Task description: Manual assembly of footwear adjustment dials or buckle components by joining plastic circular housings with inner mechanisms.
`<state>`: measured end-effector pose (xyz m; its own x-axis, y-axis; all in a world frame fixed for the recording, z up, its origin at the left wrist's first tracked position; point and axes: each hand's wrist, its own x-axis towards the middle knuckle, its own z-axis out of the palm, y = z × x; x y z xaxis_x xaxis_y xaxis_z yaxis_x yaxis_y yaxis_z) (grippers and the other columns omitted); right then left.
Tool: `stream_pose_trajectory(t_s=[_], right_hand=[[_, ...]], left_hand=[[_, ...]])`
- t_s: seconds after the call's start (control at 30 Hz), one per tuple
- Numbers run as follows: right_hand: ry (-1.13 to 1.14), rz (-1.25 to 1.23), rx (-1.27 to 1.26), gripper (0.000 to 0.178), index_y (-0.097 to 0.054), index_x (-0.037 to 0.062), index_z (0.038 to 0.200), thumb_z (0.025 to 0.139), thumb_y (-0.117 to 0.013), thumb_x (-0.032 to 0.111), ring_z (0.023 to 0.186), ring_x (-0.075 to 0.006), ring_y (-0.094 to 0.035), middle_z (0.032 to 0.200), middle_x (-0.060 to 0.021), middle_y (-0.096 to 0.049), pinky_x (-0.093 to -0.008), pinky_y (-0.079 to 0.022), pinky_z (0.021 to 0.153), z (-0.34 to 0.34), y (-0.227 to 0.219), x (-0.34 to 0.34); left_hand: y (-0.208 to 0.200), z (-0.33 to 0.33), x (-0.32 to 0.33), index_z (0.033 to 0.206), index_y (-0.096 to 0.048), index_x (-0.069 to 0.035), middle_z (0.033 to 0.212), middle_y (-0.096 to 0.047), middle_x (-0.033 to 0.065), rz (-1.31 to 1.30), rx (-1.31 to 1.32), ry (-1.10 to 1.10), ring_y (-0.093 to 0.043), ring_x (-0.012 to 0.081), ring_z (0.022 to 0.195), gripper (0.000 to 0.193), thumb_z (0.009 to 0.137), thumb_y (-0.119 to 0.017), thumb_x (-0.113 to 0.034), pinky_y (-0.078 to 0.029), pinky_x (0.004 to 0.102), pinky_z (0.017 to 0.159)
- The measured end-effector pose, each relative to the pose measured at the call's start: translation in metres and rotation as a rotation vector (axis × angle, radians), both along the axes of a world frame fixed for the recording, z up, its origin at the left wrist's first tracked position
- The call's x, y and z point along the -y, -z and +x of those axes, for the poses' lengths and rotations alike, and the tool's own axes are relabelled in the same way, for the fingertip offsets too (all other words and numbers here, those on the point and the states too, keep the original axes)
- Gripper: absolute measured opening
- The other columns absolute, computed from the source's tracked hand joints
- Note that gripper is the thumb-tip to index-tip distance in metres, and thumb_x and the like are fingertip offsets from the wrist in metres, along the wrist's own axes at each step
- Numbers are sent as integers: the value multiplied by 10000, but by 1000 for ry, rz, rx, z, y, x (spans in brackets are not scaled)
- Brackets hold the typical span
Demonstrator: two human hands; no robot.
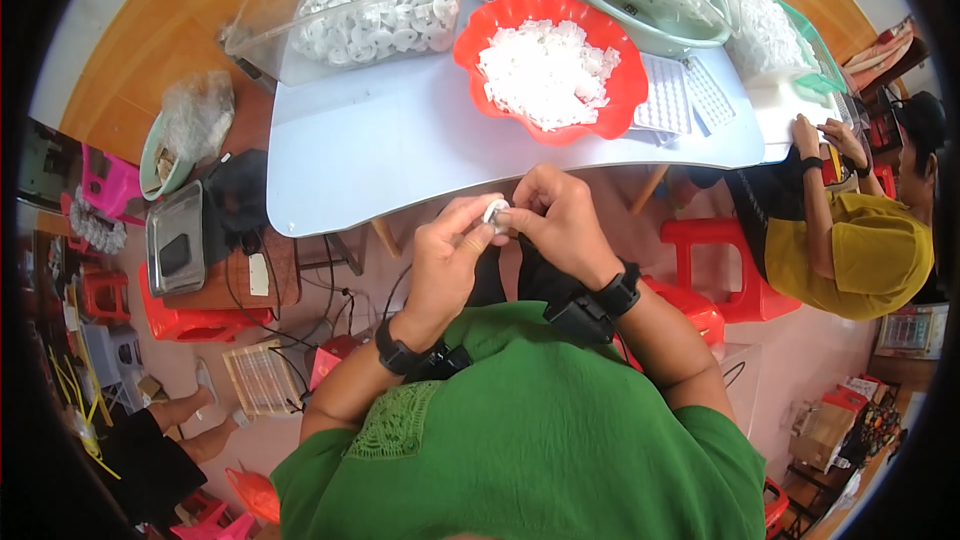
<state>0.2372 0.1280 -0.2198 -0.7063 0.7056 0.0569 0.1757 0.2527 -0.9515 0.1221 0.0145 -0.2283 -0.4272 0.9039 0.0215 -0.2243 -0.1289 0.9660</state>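
Observation:
My left hand [447, 252] and my right hand [563, 223] meet in front of my green top, just off the table's near edge. Pinched between the fingertips of both is a small white plastic ring-shaped piece [494, 209]; its finer details are too small to make out. Beyond my hands, on the pale blue table [350, 145], stands a red wavy-rimmed bowl [628, 90] heaped with small white plastic pieces [548, 72]. Farther left, a clear bin [290, 52] holds many round white parts [385, 5].
Flat trays with rows of small pockets [665, 95] lie right of the bowl. Basins and bags of white parts [765, 30] fill the far right. A person in a yellow shirt [860, 245] works there beside a red stool [715, 260]. A side table with a clear tray [177, 240] stands at left.

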Motion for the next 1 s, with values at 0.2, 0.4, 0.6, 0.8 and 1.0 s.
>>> stream_pose_trajectory(t_s=[0.2,0.4,0.6,0.8,1.0], right_hand=[[-118,-460,-105,143,-571,-3,840,803,-690,66,609,-67,-559,707,-25,-602,-213,-448,502,9,-5,-4],[-103,-561,-205,131,-573,-10,870,827,-668,68,620,-59,-563,749,-25,-615,-196,-447,503,13,-12,2],[-17,-434,-182,130,-563,-20,856,818,-666,50,563,-56,-550,715,-45,-611,-203,-417,455,10,-13,13],[-30,311,-130,169,-573,-6,843,724,-691,10,617,-143,-583,761,-75,-569,-257,-473,533,16,-26,14],[-36,745,-214,186,-570,21,817,663,-662,-29,581,-246,-574,765,-88,-570,-320,-467,500,13,-25,19]], left_hand=[[-3,-2,2,1176,-553,74,1094,-590,119,13,190,99,-601,166,930,280,909,-529,-8,-525,290,806],[-1,-4,2,1192,-534,72,1102,-605,126,65,400,154,-603,166,947,305,912,-546,-48,-523,288,811],[-4,-2,-1,1178,-547,70,1083,-601,112,62,276,144,-600,165,956,302,902,-564,-53,-522,286,815],[-5,-2,4,1139,-587,43,1046,-564,70,65,161,116,-580,134,940,288,850,-595,40,-486,259,843],[-9,0,5,1112,-592,50,1049,-542,79,149,19,72,-573,135,906,304,811,-627,62,-511,259,795]])
